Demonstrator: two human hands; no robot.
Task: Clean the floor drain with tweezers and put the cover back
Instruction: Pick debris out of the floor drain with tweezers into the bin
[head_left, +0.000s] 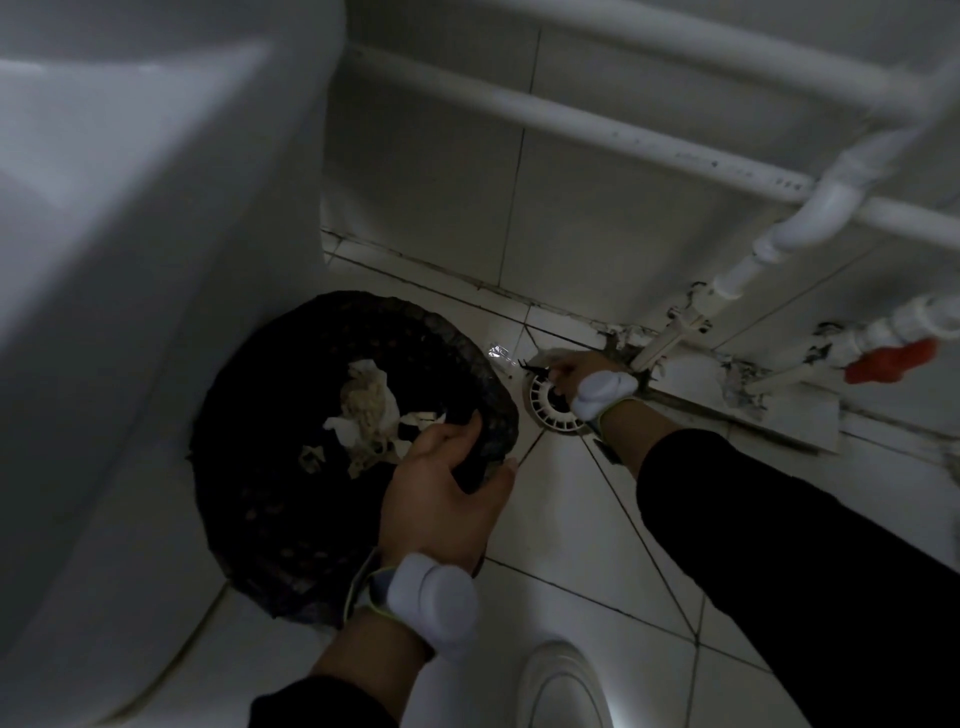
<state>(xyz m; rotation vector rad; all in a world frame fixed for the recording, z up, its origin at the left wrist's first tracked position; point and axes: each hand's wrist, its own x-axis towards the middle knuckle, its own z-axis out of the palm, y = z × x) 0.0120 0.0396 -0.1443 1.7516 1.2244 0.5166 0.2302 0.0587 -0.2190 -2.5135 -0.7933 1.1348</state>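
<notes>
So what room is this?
Most likely a bathroom: a white slotted floor drain set in tiled floor, white water pipes along the tiled wall, and a bin holding used tissue.

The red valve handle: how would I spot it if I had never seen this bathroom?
Start at the white pipes running along the tiled wall and follow them down to the right, to where wall meets floor. There, near the picture's right edge, the small red valve handle sits on a white pipe fitting. It is the only brightly coloured thing among white and grey surroundings.
</notes>
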